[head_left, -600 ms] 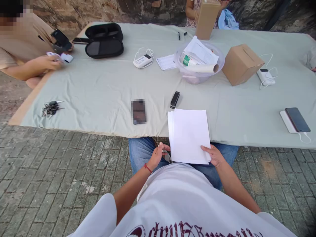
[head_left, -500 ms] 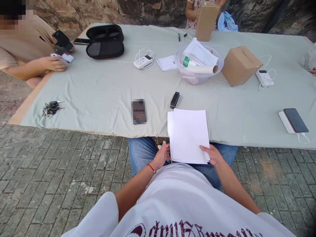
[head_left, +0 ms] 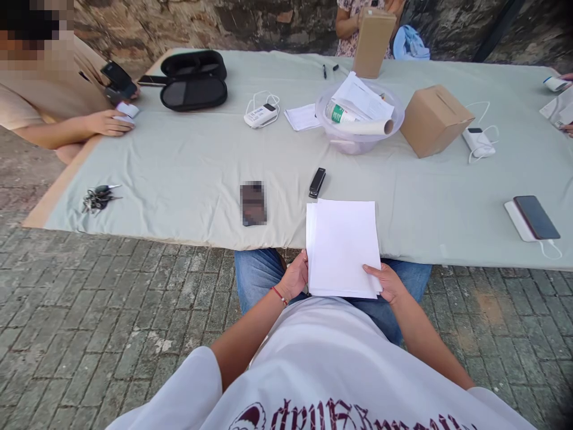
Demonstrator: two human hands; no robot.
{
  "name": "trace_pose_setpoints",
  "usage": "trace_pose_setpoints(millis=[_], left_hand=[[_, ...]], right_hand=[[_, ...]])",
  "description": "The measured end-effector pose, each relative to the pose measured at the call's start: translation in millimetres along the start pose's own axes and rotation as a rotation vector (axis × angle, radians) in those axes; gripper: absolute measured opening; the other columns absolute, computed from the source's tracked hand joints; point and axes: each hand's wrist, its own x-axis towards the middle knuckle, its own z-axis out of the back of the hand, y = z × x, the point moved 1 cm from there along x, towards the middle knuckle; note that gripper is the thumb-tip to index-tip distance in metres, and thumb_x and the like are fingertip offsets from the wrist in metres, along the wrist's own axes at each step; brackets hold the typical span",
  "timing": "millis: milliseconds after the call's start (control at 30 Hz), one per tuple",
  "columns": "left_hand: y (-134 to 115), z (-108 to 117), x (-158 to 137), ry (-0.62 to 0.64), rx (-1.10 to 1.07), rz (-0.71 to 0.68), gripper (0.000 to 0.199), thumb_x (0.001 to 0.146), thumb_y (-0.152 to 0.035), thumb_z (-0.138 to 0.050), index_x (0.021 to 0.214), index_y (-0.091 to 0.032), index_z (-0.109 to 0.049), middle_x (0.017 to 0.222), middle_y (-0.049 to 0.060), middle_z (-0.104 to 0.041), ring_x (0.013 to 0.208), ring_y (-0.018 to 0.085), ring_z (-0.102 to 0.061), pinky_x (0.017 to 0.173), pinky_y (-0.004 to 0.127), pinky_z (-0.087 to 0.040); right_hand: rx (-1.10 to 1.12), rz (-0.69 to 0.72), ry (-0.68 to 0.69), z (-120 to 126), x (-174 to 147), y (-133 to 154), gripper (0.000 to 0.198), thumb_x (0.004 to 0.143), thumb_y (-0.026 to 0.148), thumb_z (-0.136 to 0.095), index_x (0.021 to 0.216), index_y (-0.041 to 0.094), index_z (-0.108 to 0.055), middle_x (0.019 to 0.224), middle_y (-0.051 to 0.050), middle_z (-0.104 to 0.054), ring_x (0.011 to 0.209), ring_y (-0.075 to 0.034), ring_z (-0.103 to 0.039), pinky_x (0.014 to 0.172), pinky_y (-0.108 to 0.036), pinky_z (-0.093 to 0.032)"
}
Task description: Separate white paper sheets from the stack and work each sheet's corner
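Nearest to us, a white shirt (head_left: 331,352) fills the bottom of the frame, jeans (head_left: 257,278) showing just above it. Now the hands, lower centre: the right hand (head_left: 388,282) is clamped on a stack of white paper (head_left: 342,248), thumb flat on top, fingers underneath at the lower right corner. Across from it the left hand (head_left: 295,278), red bracelet (head_left: 278,295) at the wrist, meets the stack's left edge; its fingertips are partly hidden, so whether it pinches the sheets I cannot tell. The stack sits just below mid-frame, near end over the lap, far end over the cloth-covered table (head_left: 188,173).

Just past the paper, a black stapler (head_left: 317,183)! To its left, a dark rectangular item (head_left: 253,203), blurred; keys (head_left: 99,198) over at the left, and at the right a phone (head_left: 536,217) resting on a white block (head_left: 517,221).

Upper centre, a clear bowl (head_left: 358,145) holds papers and a cardboard-cored roll, with a cardboard box (head_left: 434,122) beside it. Upper left, an open black case (head_left: 193,92), near a co-worker's hand (head_left: 110,123) on a white item. Farthest, top of frame: an upright carton (head_left: 374,45) before a person in a floral top (head_left: 348,36).
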Motion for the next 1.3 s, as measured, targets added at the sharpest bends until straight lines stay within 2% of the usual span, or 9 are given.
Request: trace_pose_setpoints(millis=[100, 167, 300, 500, 733, 867, 1000, 1200, 1300], left_hand=[[1.6, -4.8, 1.2, -0.025, -0.019, -0.049, 0.038, 0.072, -0.037, -0.081, 0.1, -0.013, -0.07, 0.098, 0.011, -0.076, 0.099, 0.027, -0.07, 0.096, 0.042, -0.051], [2.6, -5.4, 2.5, -0.082, 0.004, -0.104, 0.036, 0.066, -0.029, -0.085, 0.094, -0.012, -0.071, 0.093, 0.012, -0.077, 0.094, 0.027, -0.072, 0.096, 0.042, -0.051], [0.8, -5.9, 3.9, -0.153, 0.005, -0.166, 0.042, 0.062, -0.028, -0.088, 0.096, -0.011, -0.071, 0.092, 0.012, -0.077, 0.091, 0.027, -0.073, 0.095, 0.044, -0.052], [-7.1, -11.1, 0.1, -0.137, -0.031, -0.157, 0.042, 0.066, -0.032, -0.087, 0.1, -0.013, -0.071, 0.097, 0.011, -0.077, 0.093, 0.026, -0.072, 0.095, 0.041, -0.053], [-14.4, -10.3, -1.5, -0.134, 0.019, -0.168, 0.037, 0.066, -0.033, -0.086, 0.095, -0.013, -0.071, 0.093, 0.01, -0.077, 0.099, 0.027, -0.071, 0.093, 0.04, -0.054], [-17.4, -8.8, -1.0, -0.144, 0.042, -0.169, 0.038, 0.065, -0.033, -0.086, 0.094, -0.014, -0.07, 0.09, 0.01, -0.077, 0.101, 0.028, -0.071, 0.091, 0.039, -0.055], [-17.2, -11.0, -1.8, -0.168, 0.048, -0.181, 0.041, 0.063, -0.032, -0.087, 0.094, -0.013, -0.069, 0.089, 0.011, -0.077, 0.099, 0.029, -0.071, 0.091, 0.041, -0.055], [-16.3, -18.4, -4.2, -0.223, 0.054, -0.204, 0.047, 0.059, -0.027, -0.089, 0.097, -0.013, -0.067, 0.088, 0.009, -0.077, 0.095, 0.029, -0.072, 0.091, 0.043, -0.056], [-15.8, -20.8, -4.8, -0.243, 0.041, -0.208, 0.048, 0.055, -0.024, -0.091, 0.095, -0.014, -0.066, 0.086, 0.007, -0.076, 0.092, 0.028, -0.073, 0.088, 0.041, -0.057]], right_hand=[[-0.047, 0.041, -0.053, -1.1, 4.8, -2.6, 0.042, 0.067, 0.035, -0.087, 0.103, 0.018, -0.072, 0.108, -0.009, -0.076, 0.097, -0.027, -0.073, 0.09, -0.038, -0.06], [-0.065, 0.099, -0.104, -1.3, 6.0, -3.6, 0.043, 0.07, 0.037, -0.085, 0.107, 0.021, -0.071, 0.11, -0.007, -0.076, 0.098, -0.026, -0.073, 0.09, -0.038, -0.061], [-0.08, 0.156, -0.139, 0.2, 3.4, -4.1, 0.048, 0.07, 0.039, -0.084, 0.113, 0.024, -0.068, 0.113, -0.004, -0.075, 0.099, -0.025, -0.073, 0.091, -0.039, -0.06], [-0.095, 0.126, -0.114, 9.6, -3.6, 1.0, 0.043, 0.07, 0.037, -0.084, 0.109, 0.024, -0.071, 0.114, -0.004, -0.075, 0.103, -0.027, -0.071, 0.095, -0.042, -0.059], [-0.086, 0.2, -0.283, 49.2, -10.6, 21.8, 0.034, 0.069, 0.033, -0.083, 0.1, 0.025, -0.072, 0.105, -0.004, -0.077, 0.092, -0.027, -0.074, 0.083, -0.039, -0.064], [-0.065, 0.211, -0.316, 63.9, -17.3, 31.9, 0.037, 0.068, 0.031, -0.084, 0.103, 0.025, -0.072, 0.106, -0.005, -0.077, 0.091, -0.026, -0.074, 0.079, -0.037, -0.065], [-0.078, 0.184, -0.261, 52.7, -20.4, 32.2, 0.039, 0.07, 0.034, -0.084, 0.105, 0.025, -0.071, 0.106, -0.005, -0.077, 0.091, -0.026, -0.074, 0.08, -0.037, -0.064], [-0.241, 0.145, -0.064, 18.4, -13.0, 16.5, 0.044, 0.074, 0.041, -0.081, 0.112, 0.021, -0.071, 0.114, -0.005, -0.075, 0.101, -0.025, -0.071, 0.091, -0.037, -0.058], [-0.317, 0.201, -0.105, 11.1, -9.0, 9.0, 0.046, 0.075, 0.043, -0.08, 0.115, 0.022, -0.069, 0.115, -0.005, -0.074, 0.106, -0.025, -0.069, 0.096, -0.039, -0.056]])
